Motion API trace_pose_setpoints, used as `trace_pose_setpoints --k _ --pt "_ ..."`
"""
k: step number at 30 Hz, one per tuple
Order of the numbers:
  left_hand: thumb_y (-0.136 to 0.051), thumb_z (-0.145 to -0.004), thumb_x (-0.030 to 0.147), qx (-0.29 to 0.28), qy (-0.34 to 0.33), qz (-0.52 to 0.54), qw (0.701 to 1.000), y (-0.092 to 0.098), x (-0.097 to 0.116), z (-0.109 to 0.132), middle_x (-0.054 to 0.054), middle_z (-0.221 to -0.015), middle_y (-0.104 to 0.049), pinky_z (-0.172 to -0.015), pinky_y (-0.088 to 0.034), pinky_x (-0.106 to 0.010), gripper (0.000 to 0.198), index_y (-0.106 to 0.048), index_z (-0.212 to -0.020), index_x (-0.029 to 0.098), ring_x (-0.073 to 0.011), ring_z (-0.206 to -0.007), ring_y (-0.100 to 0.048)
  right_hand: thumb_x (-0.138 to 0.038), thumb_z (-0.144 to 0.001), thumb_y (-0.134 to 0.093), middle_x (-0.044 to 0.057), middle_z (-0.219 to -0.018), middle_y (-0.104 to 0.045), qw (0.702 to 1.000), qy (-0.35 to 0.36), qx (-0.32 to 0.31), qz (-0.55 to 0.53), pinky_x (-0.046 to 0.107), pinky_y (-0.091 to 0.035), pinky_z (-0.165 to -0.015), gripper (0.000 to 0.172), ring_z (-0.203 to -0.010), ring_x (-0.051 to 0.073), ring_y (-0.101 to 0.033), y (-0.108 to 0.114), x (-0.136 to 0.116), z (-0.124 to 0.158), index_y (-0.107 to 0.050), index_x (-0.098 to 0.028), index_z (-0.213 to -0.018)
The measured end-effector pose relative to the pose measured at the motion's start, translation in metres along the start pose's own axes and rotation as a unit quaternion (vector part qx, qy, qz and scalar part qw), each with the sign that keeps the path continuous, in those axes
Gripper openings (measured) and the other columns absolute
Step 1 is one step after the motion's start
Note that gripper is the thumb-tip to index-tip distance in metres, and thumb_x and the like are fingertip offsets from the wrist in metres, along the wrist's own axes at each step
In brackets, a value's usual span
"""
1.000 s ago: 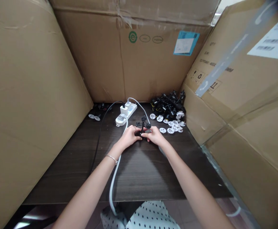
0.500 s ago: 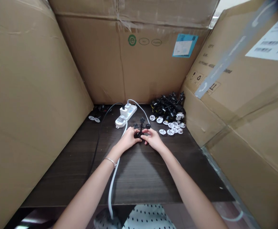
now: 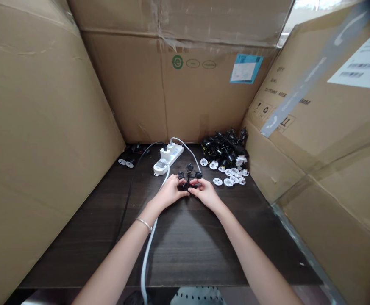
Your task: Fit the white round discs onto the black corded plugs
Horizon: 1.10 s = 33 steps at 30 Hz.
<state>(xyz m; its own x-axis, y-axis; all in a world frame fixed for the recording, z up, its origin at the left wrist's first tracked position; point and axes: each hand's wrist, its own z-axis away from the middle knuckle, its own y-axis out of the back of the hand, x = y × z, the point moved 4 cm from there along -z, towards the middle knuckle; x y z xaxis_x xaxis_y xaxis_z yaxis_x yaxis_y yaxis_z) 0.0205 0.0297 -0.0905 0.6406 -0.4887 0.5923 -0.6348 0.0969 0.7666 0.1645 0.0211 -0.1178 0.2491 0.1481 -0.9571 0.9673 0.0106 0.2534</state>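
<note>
Between my two hands is a small black branched part [image 3: 189,174], a stem with round heads on short arms and a dark cylinder at its lower end. My left hand [image 3: 170,191] grips the cylinder from the left with thumb and fingers. From the right, my right hand [image 3: 207,194] pinches the same part near its lower end. Fingers hide some of the cylinder. Several more black parts [image 3: 224,146] of similar look lie heaped at the back right, some with yellow wires. White round discs [image 3: 228,182] with dark marks are scattered in front of that heap.
A white power strip [image 3: 161,168] with plugs stands behind my left hand. Its thick white cable [image 3: 146,258] runs to the table's front edge, and a black cable [image 3: 128,197] lies to the left. Two disc-ended black pieces [image 3: 129,163] sit back left. Cardboard boxes [image 3: 137,89] wall the table.
The camera view has tilted slightly, so the scene sits lower. My right fingers have shifted a little on the black part, and both hands stay on it.
</note>
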Motion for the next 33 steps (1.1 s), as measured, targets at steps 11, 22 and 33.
trace_pose_setpoints --k 11,22,33 --pt "-0.040 -0.080 0.053 -0.058 0.103 0.197 0.973 -0.006 0.005 0.001 -0.002 -0.064 -0.057 -0.059 -0.036 -0.025 0.044 -0.058 -0.068 0.014 -0.0133 -0.061 -0.050 -0.055 -0.080 -0.039 -0.001 -0.051 -0.053 0.997 -0.050 -0.045 -0.033 0.020 -0.029 -0.033 0.044 -0.033 0.007 -0.040 -0.004 -0.011 0.002 -0.055 -0.016 -0.067" --pt "-0.038 -0.077 0.060 -0.122 0.183 0.327 0.919 -0.008 -0.001 0.004 -0.004 -0.064 -0.061 -0.049 -0.030 -0.023 0.054 -0.059 -0.067 0.012 -0.0110 -0.054 -0.051 -0.064 -0.075 -0.041 0.001 -0.047 -0.055 0.992 -0.080 -0.025 -0.090 0.019 -0.034 -0.032 0.053 -0.035 0.010 -0.048 -0.002 -0.015 0.008 -0.058 -0.014 -0.071" --pt "-0.060 -0.072 0.041 0.040 0.091 0.290 0.952 0.030 0.032 0.009 -0.003 -0.080 -0.058 -0.065 -0.041 -0.024 0.029 -0.057 -0.084 0.014 -0.0125 -0.070 -0.052 -0.068 -0.072 -0.040 0.005 -0.066 -0.059 0.982 -0.080 0.048 -0.163 0.018 -0.035 -0.034 0.060 -0.043 0.009 -0.050 0.012 -0.024 0.005 -0.061 -0.013 -0.077"
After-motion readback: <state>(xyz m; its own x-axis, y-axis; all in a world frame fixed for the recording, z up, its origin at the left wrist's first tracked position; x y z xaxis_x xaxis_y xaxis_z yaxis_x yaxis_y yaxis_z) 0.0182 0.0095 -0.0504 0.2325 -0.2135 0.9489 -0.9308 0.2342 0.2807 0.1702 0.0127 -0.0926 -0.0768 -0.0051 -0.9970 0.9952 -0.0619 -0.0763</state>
